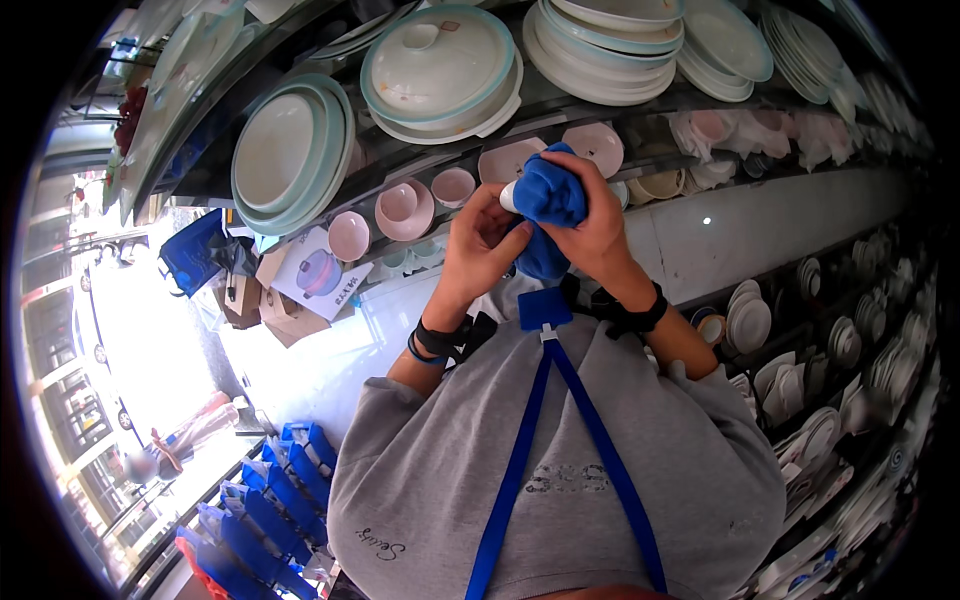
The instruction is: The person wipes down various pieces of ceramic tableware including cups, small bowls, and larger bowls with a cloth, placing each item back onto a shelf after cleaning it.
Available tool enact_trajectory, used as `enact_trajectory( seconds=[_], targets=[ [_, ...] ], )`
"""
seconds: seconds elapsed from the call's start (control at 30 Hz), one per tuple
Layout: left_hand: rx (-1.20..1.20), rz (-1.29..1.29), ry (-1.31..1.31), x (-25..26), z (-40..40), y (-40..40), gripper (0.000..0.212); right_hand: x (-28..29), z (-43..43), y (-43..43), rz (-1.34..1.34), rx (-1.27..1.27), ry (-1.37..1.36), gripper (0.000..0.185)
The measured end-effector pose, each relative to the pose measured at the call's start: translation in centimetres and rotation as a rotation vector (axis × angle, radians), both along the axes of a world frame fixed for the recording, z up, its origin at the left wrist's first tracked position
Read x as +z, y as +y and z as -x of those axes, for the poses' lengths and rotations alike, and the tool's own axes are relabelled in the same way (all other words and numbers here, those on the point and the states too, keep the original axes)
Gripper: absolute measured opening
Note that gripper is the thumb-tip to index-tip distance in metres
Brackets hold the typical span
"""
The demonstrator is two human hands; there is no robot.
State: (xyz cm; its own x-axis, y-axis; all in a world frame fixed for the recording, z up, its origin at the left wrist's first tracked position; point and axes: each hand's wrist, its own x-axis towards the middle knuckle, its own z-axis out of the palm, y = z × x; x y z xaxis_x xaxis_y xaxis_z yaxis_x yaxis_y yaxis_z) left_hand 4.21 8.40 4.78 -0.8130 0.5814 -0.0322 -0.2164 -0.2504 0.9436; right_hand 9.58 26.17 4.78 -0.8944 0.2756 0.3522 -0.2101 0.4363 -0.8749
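Observation:
In front of my chest, my left hand (484,244) grips a small white object (508,196). Only its rounded end shows, so its exact kind cannot be told. A blue cloth (553,191) is bunched around it, and my right hand (596,225) holds the cloth with the fingers over its top. More of the cloth hangs below, between my two hands. Just beyond my hands, on a lower shelf, stand pink bowls (454,187) and a pink dish (596,148). A large lidded casserole dish (439,67) with a pale blue rim sits on the shelf above.
Stacked plates (600,64) and nested bowls (281,154) fill the upper shelf. To the left are a printed cardboard box (315,274) and a blue bag (191,251). Racks on the right carry more plates (748,322). Several blue packages (277,510) stand at lower left.

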Motion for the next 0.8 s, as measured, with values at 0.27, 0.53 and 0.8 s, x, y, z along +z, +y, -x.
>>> enact_trajectory(
  seconds=[0.27,0.53,0.8],
  targets=[
    [0.049,0.04,-0.005,-1.5,0.8,-1.7,0.018,-0.3,0.5,3.9,0.056,-0.121,0.007,0.049],
    [0.036,0.112,-0.067,-2.3,0.8,-2.3,0.015,2.5,-1.0,1.6,-0.21,0.189,0.03,0.066],
    [-0.017,0.093,-0.02,-1.2,0.4,-1.8,0.014,0.8,-0.6,1.3,-0.215,0.076,0.008,0.06]
  ],
)
